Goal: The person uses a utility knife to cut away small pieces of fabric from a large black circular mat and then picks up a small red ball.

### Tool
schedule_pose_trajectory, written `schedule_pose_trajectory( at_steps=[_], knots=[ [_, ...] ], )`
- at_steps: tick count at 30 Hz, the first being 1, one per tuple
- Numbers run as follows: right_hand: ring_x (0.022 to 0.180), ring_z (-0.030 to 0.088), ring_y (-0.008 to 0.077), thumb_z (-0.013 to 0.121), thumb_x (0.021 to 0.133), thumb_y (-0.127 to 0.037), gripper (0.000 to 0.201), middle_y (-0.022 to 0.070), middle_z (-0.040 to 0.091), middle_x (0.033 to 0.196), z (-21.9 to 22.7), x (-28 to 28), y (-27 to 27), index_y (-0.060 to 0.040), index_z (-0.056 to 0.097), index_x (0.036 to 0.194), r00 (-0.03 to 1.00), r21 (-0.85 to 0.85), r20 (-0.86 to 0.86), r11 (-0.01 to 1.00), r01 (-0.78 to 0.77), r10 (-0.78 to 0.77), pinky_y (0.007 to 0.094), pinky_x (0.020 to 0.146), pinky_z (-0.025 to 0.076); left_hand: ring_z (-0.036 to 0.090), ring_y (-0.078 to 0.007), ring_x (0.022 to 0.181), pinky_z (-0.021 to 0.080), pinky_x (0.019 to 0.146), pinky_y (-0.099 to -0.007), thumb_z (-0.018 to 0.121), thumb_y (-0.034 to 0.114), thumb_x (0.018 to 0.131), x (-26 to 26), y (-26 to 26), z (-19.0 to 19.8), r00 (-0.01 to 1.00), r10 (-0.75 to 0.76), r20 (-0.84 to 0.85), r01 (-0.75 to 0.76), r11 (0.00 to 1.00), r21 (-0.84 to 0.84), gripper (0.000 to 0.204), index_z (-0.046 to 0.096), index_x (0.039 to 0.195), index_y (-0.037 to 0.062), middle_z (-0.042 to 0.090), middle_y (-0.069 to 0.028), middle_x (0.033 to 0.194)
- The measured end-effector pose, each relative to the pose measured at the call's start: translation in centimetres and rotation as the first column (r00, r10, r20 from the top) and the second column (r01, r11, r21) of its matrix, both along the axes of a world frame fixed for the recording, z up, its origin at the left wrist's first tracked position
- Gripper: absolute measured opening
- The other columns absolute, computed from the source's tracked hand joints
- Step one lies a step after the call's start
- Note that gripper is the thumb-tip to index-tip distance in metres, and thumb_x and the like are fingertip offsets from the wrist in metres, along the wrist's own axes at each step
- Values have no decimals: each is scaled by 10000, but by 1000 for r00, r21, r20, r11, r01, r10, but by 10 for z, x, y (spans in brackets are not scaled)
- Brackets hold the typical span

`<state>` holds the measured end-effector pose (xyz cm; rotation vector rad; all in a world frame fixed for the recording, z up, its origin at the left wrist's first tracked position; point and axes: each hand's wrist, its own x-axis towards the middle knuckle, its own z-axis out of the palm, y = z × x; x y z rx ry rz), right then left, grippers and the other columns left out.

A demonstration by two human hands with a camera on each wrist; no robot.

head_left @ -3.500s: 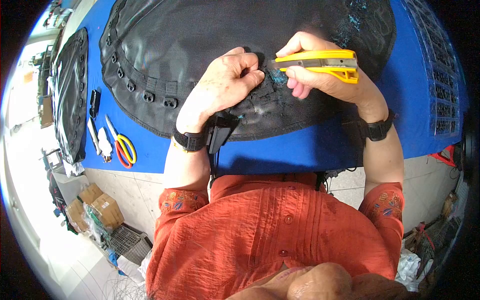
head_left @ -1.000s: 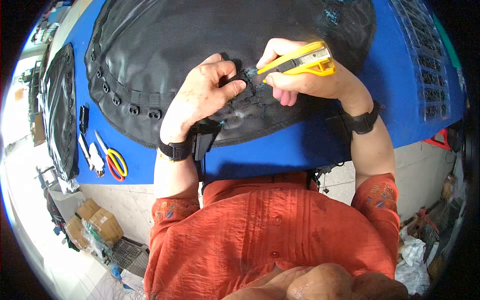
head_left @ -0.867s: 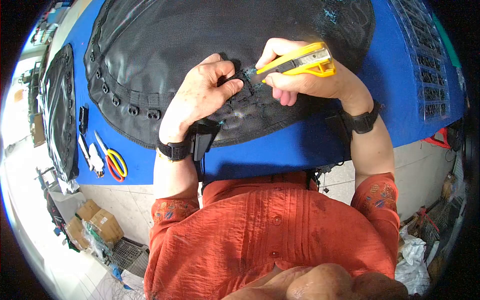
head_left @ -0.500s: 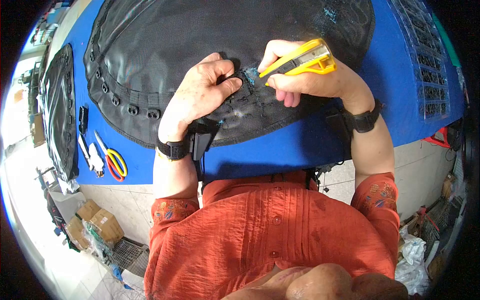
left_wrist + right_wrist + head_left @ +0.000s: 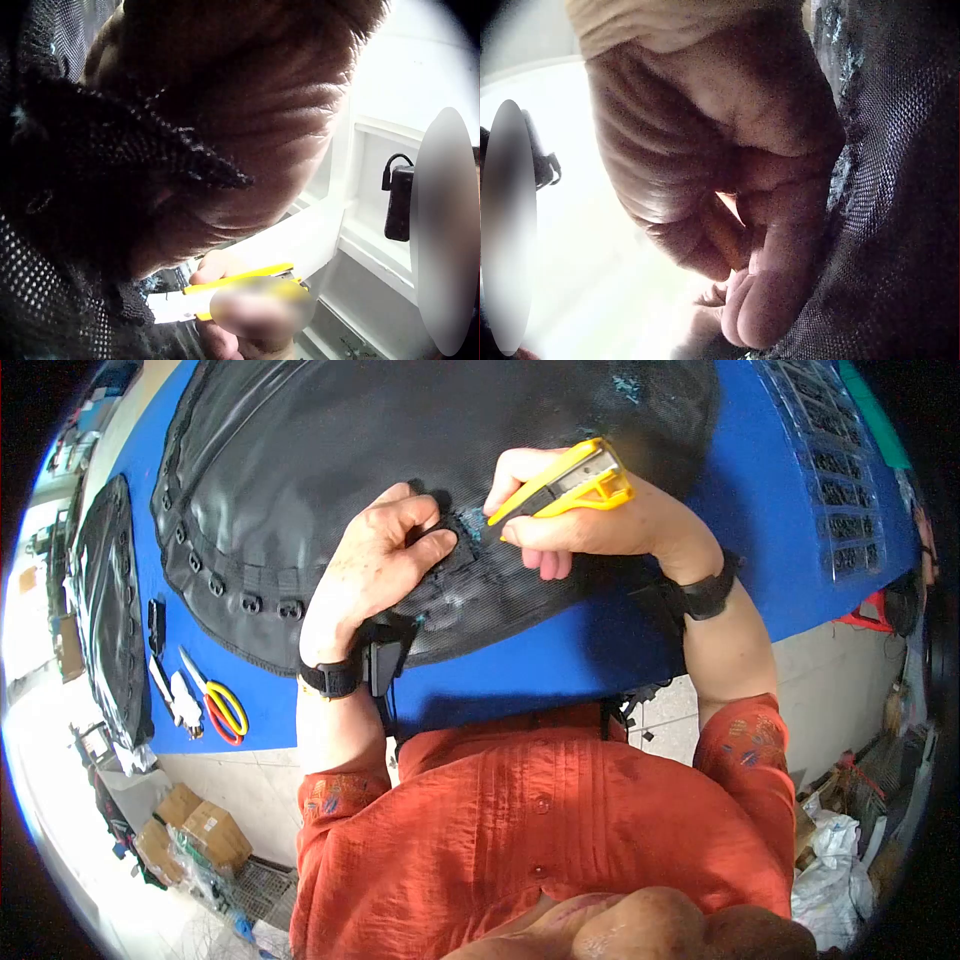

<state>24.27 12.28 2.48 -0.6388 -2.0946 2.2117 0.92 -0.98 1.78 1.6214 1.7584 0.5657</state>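
Black mesh fabric (image 5: 320, 470), rounded in outline, lies over the blue table, with black fittings along its left rim. My left hand (image 5: 370, 555) pinches a black woven strip (image 5: 462, 550) near the mesh's front edge; the strip's ragged end (image 5: 210, 165) shows beside the palm in the left wrist view. My right hand (image 5: 595, 532) grips a yellow utility knife (image 5: 575, 472), its tip pointing left and down towards the strip. Bright blade metal (image 5: 171, 307) shows close to the fabric in the left wrist view. Blue frayed threads (image 5: 472, 520) lie between the hands. The right palm hides the knife's blade in the right wrist view.
Scissors (image 5: 207, 686) with red and yellow handles lie at the table's left, beside a white object (image 5: 184, 705) and a small black item (image 5: 156, 628). A second black piece (image 5: 105, 610) lies further left. Clear compartments (image 5: 845, 495) of small black parts stand at right.
The knife has turned from nearly level to steeper, its tail raised. Its tip has drawn slightly back from the strip. The left hand keeps its pinch while the whole view shifts.
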Motion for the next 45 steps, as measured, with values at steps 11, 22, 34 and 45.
schedule_pose_trajectory(
  at_steps=[11,22,34,45],
  knots=[
    [638,703,147,697,995,-190,220,78,718,787,-17,2,3,-51,638,1155,993,-113,-117,993,-30,17,286,583,579,538,-242,734,433,682,-378,771,123,869,4,0,0,1000,25,1,-25,999,33,246,571,812,-10,508,-98,831],
    [682,731,191,701,973,-170,238,100,701,802,-15,4,1,-24,606,1135,993,-149,-118,988,-39,22,304,583,611,513,-235,722,438,675,-375,804,132,873,7,-1,2,998,0,-55,3,998,68,271,586,844,-27,487,-98,824],
    [660,723,191,698,987,-179,230,108,704,792,-16,2,3,-30,603,1134,994,-117,-102,992,-55,43,308,560,608,487,-213,707,433,671,-363,829,102,855,6,0,-1,999,20,-29,-17,996,90,308,566,781,-41,494,-82,800],
    [642,729,214,690,973,-164,249,138,707,780,-17,2,3,-17,603,1155,994,-135,-106,989,-52,38,318,547,604,464,-202,732,415,696,-350,800,92,873,8,0,3,1000,24,-2,-24,999,49,333,508,773,-34,459,-72,815]
  ],
)
